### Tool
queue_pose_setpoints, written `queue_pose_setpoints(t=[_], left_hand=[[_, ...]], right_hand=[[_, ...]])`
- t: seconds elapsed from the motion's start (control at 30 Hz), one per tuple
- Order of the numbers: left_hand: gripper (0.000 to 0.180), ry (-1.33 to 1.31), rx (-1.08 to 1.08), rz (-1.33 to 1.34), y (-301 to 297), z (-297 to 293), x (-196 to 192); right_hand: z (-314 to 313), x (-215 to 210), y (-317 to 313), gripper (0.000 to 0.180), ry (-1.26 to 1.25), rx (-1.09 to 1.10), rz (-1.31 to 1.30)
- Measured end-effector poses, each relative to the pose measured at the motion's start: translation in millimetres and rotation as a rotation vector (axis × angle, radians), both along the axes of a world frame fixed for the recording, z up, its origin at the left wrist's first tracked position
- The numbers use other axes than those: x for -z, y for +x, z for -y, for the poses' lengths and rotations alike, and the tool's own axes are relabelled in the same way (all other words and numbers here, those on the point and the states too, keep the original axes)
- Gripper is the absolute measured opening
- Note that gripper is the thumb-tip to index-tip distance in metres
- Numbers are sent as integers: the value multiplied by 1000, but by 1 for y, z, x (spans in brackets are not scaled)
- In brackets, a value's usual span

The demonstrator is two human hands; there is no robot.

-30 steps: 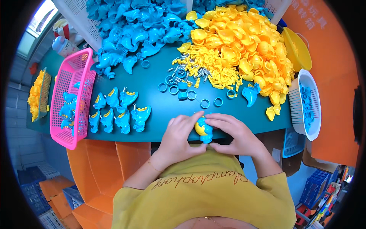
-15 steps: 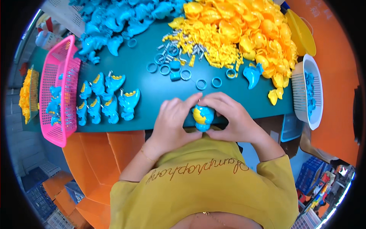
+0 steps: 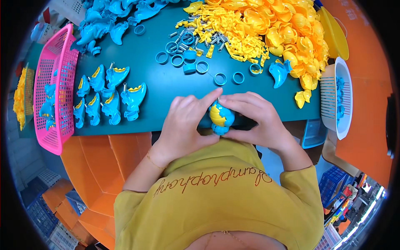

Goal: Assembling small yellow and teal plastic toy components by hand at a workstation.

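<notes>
At the table's front edge, a rounded blue-and-yellow plastic toy piece [image 3: 221,117] is held upright between both hands. My left hand [image 3: 187,121] grips its left side, index finger at the top and thumb near the base. From the other side my right hand [image 3: 258,121] closes on it the same way. A small metallic bit shows at its top, between the index fingertips. Just beyond the hands lie blue rings [image 3: 220,78], several of them, and a single blue shell half [image 3: 279,73].
Blue parts with yellow trim [image 3: 111,109] stand in rows at left, beside a pink basket [image 3: 66,83]. Blue shells [image 3: 93,29] and yellow shells [image 3: 291,37] are heaped at the back, with small yellow pieces and metal pins [image 3: 179,48]. A white basket [image 3: 345,121] stands at right.
The view has shifted slightly, so the table's contents sit a little differently in the picture. Both hands keep their hold on the toy piece, with little visible change.
</notes>
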State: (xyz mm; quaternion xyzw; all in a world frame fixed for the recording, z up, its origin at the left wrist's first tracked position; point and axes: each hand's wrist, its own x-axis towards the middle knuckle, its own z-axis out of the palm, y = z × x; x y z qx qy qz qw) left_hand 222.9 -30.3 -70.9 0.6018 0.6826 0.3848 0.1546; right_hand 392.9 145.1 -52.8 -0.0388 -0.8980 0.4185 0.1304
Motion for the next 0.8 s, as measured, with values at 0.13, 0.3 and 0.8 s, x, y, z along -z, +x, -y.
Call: queue_pose_setpoints(t=[0.13, 0.3, 0.8], left_hand=[[100, -9, -9, 19, -1, 1, 2], [100, 38, -19, 38, -3, 0, 7], [68, -25, -83, 135, 4, 5, -4]], right_hand=[[-7, -8, -6, 81, -15, -73, 86], [-3, -12, -7, 84, 71, -84, 160], [28, 6, 2, 75, -648, 242, -52]])
